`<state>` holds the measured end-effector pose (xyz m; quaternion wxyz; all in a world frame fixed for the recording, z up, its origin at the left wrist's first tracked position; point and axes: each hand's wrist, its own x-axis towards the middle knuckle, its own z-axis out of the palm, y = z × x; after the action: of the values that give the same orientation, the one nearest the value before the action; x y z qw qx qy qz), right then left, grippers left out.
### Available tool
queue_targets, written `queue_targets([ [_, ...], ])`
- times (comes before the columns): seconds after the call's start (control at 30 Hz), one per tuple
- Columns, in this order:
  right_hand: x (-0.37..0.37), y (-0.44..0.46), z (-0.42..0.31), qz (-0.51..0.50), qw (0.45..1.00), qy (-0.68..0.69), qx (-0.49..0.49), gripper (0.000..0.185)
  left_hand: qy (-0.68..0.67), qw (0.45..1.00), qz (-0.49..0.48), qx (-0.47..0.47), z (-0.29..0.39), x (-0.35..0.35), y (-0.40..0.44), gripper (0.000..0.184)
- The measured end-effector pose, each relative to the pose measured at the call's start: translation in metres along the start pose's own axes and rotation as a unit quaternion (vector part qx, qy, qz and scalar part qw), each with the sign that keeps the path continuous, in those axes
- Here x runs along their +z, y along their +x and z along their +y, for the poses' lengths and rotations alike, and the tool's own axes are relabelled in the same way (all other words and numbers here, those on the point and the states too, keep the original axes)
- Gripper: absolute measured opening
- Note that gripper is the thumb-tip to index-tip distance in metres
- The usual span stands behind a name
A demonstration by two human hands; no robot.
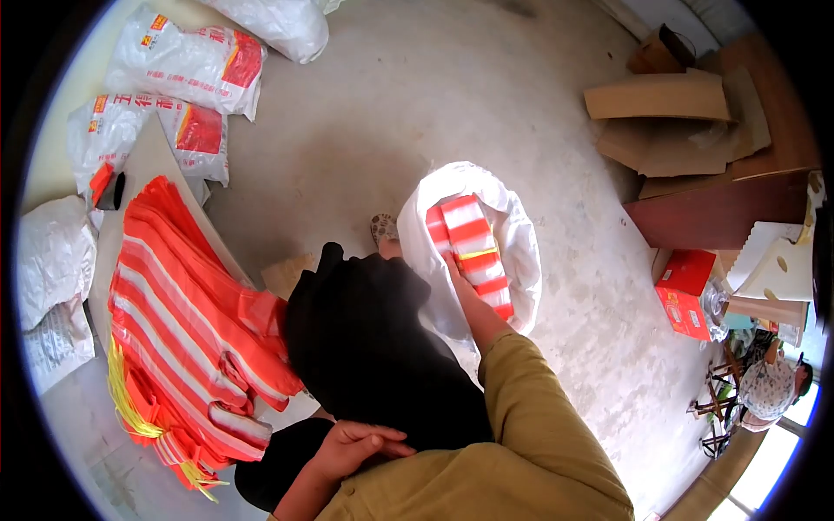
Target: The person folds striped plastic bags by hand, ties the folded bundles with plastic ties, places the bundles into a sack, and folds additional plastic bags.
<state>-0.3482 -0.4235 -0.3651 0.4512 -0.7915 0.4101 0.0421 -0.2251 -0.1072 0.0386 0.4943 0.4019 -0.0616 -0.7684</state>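
Note:
My right hand [453, 267] reaches into a white woven sack [439, 300] on the floor. It is against a folded bundle of red-and-white striped plastic bags [469, 227] with a yellow tie around it. The fingers are mostly hidden by the bundle, so their grip does not show. My left hand [360, 447] rests on my lap over black clothing [373, 347], its fingers extended and holding nothing. To my left, a large pile of the same striped bags [187, 304] lies spread on a board, with yellow ties [130, 395] at its near end.
Printed white sacks [187, 65] are stacked along the left wall. Cardboard boxes [665, 122] and a red box [686, 295] stand on the right. A person [769, 386] sits at the far right. Concrete floor [347, 122] surrounds the white sack.

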Motion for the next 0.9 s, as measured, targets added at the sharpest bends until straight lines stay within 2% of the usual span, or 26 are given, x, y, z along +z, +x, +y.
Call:
queue_targets([
  [0.4,-0.009,-0.003,-0.008,-0.013,1.000,0.018,0.014,0.044,0.003,1.000,0.002,0.009,-0.002,-0.002,0.000,0.041],
  [0.9,-0.009,-0.069,-0.018,-0.053,0.996,0.051,0.042,0.041,0.003,1.000,0.013,0.008,-0.006,-0.002,0.000,0.042],
])
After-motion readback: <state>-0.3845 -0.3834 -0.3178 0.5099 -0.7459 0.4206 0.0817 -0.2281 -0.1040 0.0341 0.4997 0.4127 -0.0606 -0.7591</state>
